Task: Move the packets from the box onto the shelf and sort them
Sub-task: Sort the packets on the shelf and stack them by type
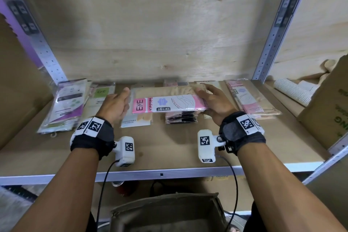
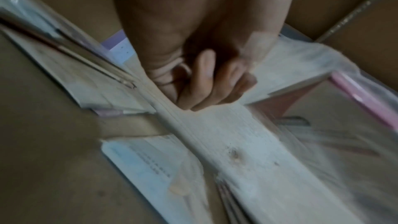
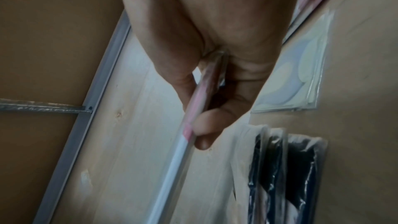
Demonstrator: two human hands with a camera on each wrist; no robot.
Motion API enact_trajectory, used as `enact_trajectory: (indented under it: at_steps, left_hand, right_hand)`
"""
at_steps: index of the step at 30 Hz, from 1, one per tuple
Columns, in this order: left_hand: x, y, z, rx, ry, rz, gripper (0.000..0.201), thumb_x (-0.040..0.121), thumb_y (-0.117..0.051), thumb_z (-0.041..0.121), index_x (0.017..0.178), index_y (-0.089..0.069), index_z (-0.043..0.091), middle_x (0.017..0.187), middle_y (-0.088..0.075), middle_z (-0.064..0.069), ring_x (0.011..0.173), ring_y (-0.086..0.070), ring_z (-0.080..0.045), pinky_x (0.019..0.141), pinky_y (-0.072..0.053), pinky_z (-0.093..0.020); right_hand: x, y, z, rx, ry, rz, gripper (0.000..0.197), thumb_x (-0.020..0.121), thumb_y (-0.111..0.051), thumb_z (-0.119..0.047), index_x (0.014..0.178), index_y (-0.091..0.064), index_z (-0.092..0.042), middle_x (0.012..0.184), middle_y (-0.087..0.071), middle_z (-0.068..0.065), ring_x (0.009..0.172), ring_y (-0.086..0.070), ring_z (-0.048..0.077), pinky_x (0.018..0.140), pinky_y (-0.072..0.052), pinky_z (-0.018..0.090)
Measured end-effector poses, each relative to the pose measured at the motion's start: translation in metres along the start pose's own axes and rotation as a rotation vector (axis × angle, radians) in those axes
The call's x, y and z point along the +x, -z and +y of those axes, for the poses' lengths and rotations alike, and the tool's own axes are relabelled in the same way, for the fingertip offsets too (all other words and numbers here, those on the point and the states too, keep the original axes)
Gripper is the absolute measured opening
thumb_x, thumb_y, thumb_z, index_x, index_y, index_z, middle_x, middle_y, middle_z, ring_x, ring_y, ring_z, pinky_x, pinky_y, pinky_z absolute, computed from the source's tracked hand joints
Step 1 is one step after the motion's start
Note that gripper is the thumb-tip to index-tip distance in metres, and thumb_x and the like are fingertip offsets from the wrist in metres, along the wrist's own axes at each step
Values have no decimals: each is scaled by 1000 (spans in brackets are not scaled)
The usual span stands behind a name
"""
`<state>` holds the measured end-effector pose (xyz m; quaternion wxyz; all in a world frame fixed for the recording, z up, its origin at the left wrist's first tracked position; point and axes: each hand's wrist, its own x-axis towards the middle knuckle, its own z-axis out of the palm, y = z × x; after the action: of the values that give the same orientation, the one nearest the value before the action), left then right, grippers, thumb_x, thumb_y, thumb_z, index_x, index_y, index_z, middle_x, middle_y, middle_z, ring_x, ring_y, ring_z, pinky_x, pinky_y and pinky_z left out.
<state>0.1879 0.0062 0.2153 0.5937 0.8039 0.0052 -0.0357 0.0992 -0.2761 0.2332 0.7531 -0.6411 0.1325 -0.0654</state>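
Note:
A pink and white "ENE stocking" packet (image 1: 165,105) is held flat above the middle of the shelf board (image 1: 169,149). My right hand (image 1: 209,100) grips its right end, thumb on top and fingers beneath. The right wrist view shows the packet's thin edge (image 3: 193,120) pinched in that hand (image 3: 215,125). My left hand (image 1: 120,103) hovers just off the packet's left end with loosely curled fingers (image 2: 206,83) that hold nothing. Sorted piles lie on the shelf: purple packets (image 1: 66,103), green-labelled ones (image 1: 99,96), beige ones (image 1: 137,120), black ones (image 1: 180,118) and pink ones (image 1: 250,100).
The open brown box (image 1: 169,213) sits below the shelf's metal front edge (image 1: 162,174). A large cardboard carton (image 1: 327,103) and rolled striped cloth (image 1: 291,90) fill the right bay. Metal uprights (image 1: 271,43) stand at both sides. Bare board lies in front of the piles.

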Motion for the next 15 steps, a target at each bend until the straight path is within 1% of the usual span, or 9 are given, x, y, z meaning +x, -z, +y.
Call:
enact_trajectory:
  at_steps: [1, 2, 3, 6, 9, 10, 11, 13, 15]
  left_hand:
    - [0, 1, 1, -71, 24, -21, 45, 96, -45, 60, 69, -47, 24, 73, -52, -8, 54, -46, -17, 46, -31, -23]
    - [0, 1, 1, -152, 39, -34, 44, 95, -45, 61, 73, -49, 24, 85, -54, -7, 57, -47, -19, 44, -27, -24]
    - [-1, 0, 0, -246, 45, -47, 46, 96, -46, 60, 72, -52, 22, 88, -56, -7, 54, -48, -20, 40, -24, -23]
    - [-7, -3, 1, -550, 54, -134, 45, 101, -48, 46, 72, -69, 19, 69, -68, -3, 38, -38, -9, 29, -20, -17]
    - [-14, -7, 5, -717, 62, -167, 21, 102, -51, 36, 100, -64, 20, 69, -68, -3, 37, -33, -6, 31, -17, -16]
    - [-16, -8, 6, -761, 60, -180, 19, 102, -50, 35, 105, -61, 20, 66, -65, -2, 37, -31, -6, 33, -16, -17]
    - [-17, -8, 7, -802, 47, -219, 20, 103, -47, 34, 102, -59, 18, 59, -60, 0, 35, -27, -6, 35, -13, -18]
    - [-21, -8, 10, -816, 9, -337, 36, 106, -35, 38, 85, -51, 13, 42, -46, 6, 36, -15, -8, 43, -10, -23]
    - [-22, -9, 11, -772, 3, -417, 54, 107, -27, 43, 66, -47, 14, 37, -38, 6, 42, -8, -12, 50, -10, -26]
  right_hand:
    - [1, 0, 0, 10, -10, 9, 44, 96, -62, -21, 136, -50, -8, 107, -69, 17, 81, -66, 28, 53, -55, 34]
    - [1, -2, 1, 27, -20, 14, 44, 96, -62, -21, 136, -50, -7, 107, -69, 16, 82, -66, 28, 52, -55, 33]
    - [1, -3, 2, 44, -29, 15, 44, 96, -62, -21, 136, -50, -7, 107, -69, 16, 83, -65, 29, 50, -55, 31]
    - [1, -7, 5, 78, -47, -2, 42, 96, -62, -20, 134, -51, -5, 108, -68, 17, 81, -65, 28, 43, -53, 27]
    - [1, -8, 7, 115, -49, -27, 40, 96, -62, -19, 132, -52, -3, 107, -68, 17, 76, -65, 25, 42, -51, 25]
    - [1, -8, 8, 127, -47, -40, 38, 96, -62, -18, 131, -53, -3, 106, -69, 17, 75, -65, 24, 43, -51, 25]
    - [1, -8, 7, 138, -43, -52, 37, 97, -61, -18, 129, -54, -3, 103, -69, 16, 75, -65, 24, 44, -52, 25]
    - [1, -8, 8, 151, -41, -69, 31, 97, -61, -18, 125, -56, -6, 97, -71, 13, 73, -66, 23, 46, -52, 26]
    - [1, -8, 8, 155, -42, -80, 25, 96, -61, -18, 120, -57, -9, 92, -73, 11, 71, -67, 22, 47, -53, 27]
